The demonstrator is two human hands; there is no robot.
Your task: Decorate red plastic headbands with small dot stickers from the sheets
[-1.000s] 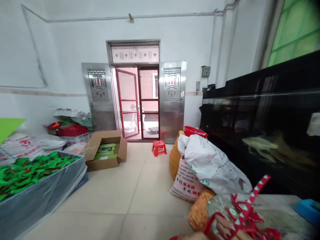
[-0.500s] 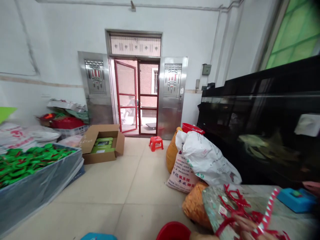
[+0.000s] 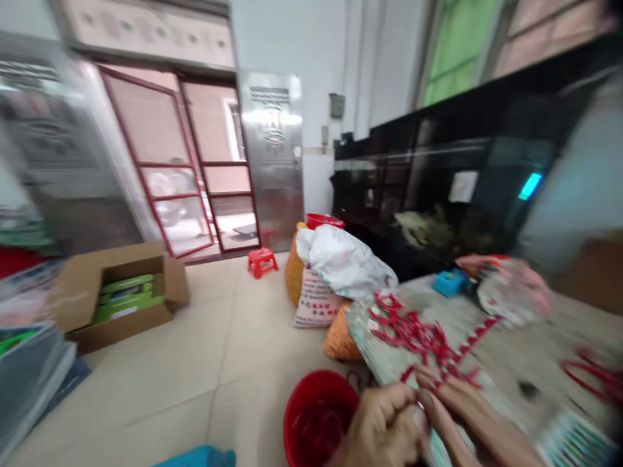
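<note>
Low at the right, my left hand (image 3: 387, 421) is closed in a pinch, its fingertips against those of my right hand (image 3: 464, 412). Between them is a red strip, mostly hidden by the fingers; a short red end shows just beyond them. The right hand's fingers are pressed together, blurred by motion. Past the fingertips, a pile of red curved bands (image 3: 413, 331) lies on the table (image 3: 516, 370). A red strip with a white toothed edge (image 3: 479, 337) slants up from the pile. Left of my left hand stands a red bucket (image 3: 294, 415) with red pieces inside.
A blue box-like object (image 3: 448, 283) and a plastic bag (image 3: 516, 292) lie on the table's far side. White sacks (image 3: 348, 256) and an orange sack (image 3: 342, 336) stand beside it. On the floor are a red stool (image 3: 261, 261) and an open carton (image 3: 80, 279).
The view has swung right and down, so more of the table, the bucket and both hands show. My hands have come together; the toothed strip that stood up near them now lies lower.
</note>
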